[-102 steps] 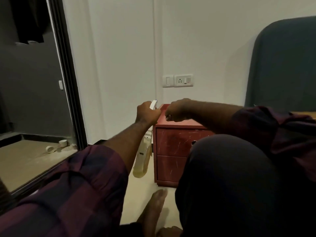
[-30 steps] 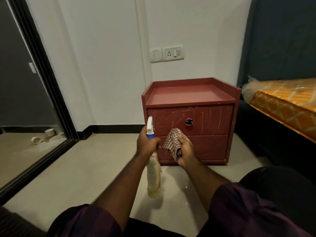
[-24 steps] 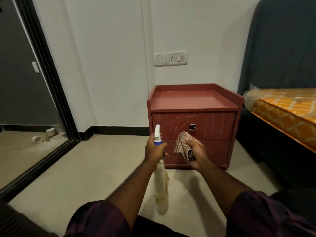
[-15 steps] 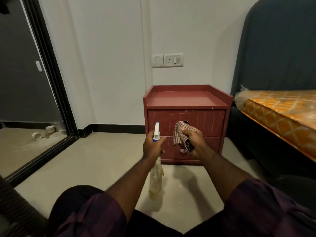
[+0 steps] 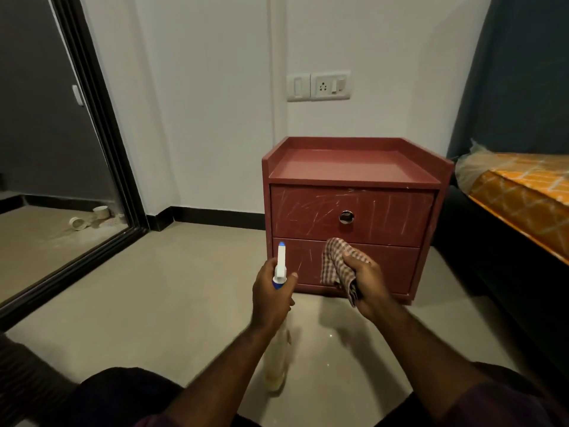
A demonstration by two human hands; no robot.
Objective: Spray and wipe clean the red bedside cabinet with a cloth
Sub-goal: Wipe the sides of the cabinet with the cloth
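Observation:
The red bedside cabinet (image 5: 354, 211) stands on the floor against the white wall, with two scratched drawer fronts and a round metal pull on the upper one. My left hand (image 5: 271, 295) grips the neck of a spray bottle (image 5: 280, 263), its white nozzle pointing at the lower drawer and its pale body hanging below my wrist. My right hand (image 5: 366, 282) holds a bunched checked cloth (image 5: 335, 263) just in front of the lower drawer front.
A bed with an orange patterned mattress (image 5: 523, 192) and a dark headboard stands at the right. A black-framed sliding door (image 5: 101, 143) is at the left, with small white pipe fittings (image 5: 89, 218) on the floor beyond. A wall socket (image 5: 318, 86) sits above the cabinet.
Both hands have stayed in front of the lower drawer holding bottle and cloth. The view has shifted slightly, so the cabinet now sits further right and the upper drawer's pull is uncovered.

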